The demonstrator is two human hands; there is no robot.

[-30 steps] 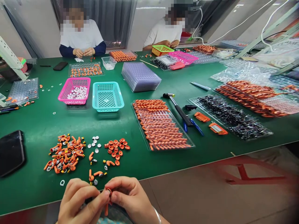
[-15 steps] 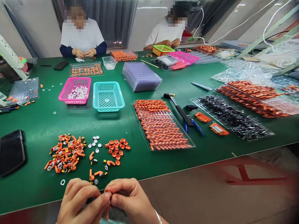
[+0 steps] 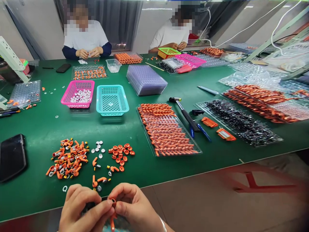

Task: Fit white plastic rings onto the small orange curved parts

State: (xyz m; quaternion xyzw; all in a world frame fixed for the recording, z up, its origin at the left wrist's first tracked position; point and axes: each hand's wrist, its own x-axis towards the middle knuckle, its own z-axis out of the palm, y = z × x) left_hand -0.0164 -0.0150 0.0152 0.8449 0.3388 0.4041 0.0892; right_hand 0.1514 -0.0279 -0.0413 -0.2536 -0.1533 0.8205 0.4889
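"So, what's on the big green table (image 3: pixel 48 129)?"

"A pile of orange earbud pieces (image 3: pixel 70 158)."

"What about the hands?"

"The left hand (image 3: pixel 82 209) and right hand (image 3: pixel 132 204) are both pinched narrow on one orange earbud shell (image 3: pixel 112 222), stem down, in front of the table's near edge."

"Which step is that?"

"Maybe fixing its round end (image 3: pixel 113 203); I can't tell what's inside. Next seems to need a steady hold and a gentle push."

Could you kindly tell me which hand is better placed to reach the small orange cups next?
Probably the right hand: it lies just below the orange cups in view, while the left hand lies farther left. Both hands grip the orange part, though.
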